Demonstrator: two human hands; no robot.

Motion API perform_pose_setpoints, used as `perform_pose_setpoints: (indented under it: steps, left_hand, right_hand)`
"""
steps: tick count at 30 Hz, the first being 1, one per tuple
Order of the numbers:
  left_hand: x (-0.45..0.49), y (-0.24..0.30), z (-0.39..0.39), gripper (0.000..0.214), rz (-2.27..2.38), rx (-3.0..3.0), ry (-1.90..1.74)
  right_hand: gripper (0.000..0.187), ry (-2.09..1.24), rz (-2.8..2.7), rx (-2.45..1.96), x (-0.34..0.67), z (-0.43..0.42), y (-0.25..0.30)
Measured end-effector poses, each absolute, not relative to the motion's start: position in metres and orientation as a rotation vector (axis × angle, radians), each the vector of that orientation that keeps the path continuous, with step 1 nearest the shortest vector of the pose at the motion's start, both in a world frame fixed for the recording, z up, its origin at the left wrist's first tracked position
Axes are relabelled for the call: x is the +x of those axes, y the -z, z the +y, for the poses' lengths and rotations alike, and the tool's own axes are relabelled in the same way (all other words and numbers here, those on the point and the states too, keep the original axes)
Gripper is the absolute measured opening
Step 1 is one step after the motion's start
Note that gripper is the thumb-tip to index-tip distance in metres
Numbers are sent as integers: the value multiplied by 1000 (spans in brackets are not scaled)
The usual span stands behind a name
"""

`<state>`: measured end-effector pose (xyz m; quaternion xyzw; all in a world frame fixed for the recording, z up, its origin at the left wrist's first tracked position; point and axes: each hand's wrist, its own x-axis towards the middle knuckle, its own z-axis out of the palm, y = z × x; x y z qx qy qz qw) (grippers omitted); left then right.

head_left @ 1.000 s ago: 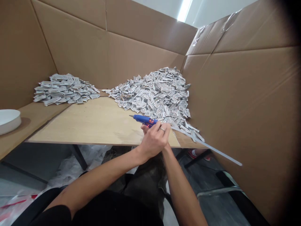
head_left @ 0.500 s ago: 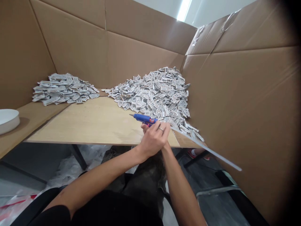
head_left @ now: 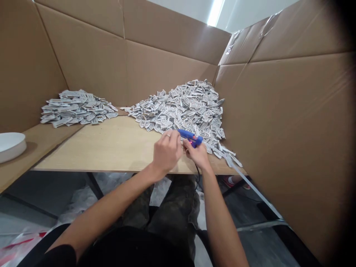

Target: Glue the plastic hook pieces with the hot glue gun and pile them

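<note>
A blue glue gun (head_left: 191, 136) with a small red light is held above the front of the wooden tabletop (head_left: 94, 148). My right hand (head_left: 199, 155) wraps round its handle. A long translucent glue stick (head_left: 251, 185) runs out of its back, down to the right past the table edge. My left hand (head_left: 167, 150), with a ring on one finger, is curled in front of the gun and hides its nozzle. What those fingers hold, if anything, is hidden. Behind both hands rises a large pile of small grey-white cut-out pieces (head_left: 183, 105).
A lower pile of flat grey pieces (head_left: 79, 107) lies at the back left. At the left edge stands a round white dish (head_left: 12, 146). Cardboard walls (head_left: 289, 122) close in the back and both sides. A black cord (head_left: 198, 176) hangs below the gun.
My left hand has moved off the back of the gun to its front, left of my right hand. The gun has shifted right, and my right hand now shows on its handle.
</note>
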<state>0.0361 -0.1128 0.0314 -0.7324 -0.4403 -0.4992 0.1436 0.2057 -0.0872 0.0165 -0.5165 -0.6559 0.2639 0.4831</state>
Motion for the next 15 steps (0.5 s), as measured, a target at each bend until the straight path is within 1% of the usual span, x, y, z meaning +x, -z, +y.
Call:
perform_pose_setpoints:
  steps: [3,5,6,8,10,12,15]
  left_hand:
    - [5,-33,-77,22,-1697,-2283,1141]
    - [-12,-27,-49,20,-1844,-2468,892]
    - [-18,-23,-35,25,-1859,-2532,816]
    - [-23,-13,-11,39,-1763,-2649,731]
    - [-22,-5,8,45,-1596,-2782,711]
    - [-17,-1,20,38,-1432,-2912,727]
    - [-12,1,28,22,-1353,-3002,779]
  right_hand:
    - [46,-681,-1454,-1256,216,-83,-19]
    - [40,-605,-1436,-1298,220,-83,-17]
    - [38,-563,-1449,-1328,222,-83,-16]
    - [37,-482,-1484,-1410,225,-83,-15]
    - [38,-419,-1518,-1489,225,-81,-14]
    - [35,-391,-1553,-1514,223,-78,-12]
    - [22,-422,-1631,-1472,215,-72,-4]
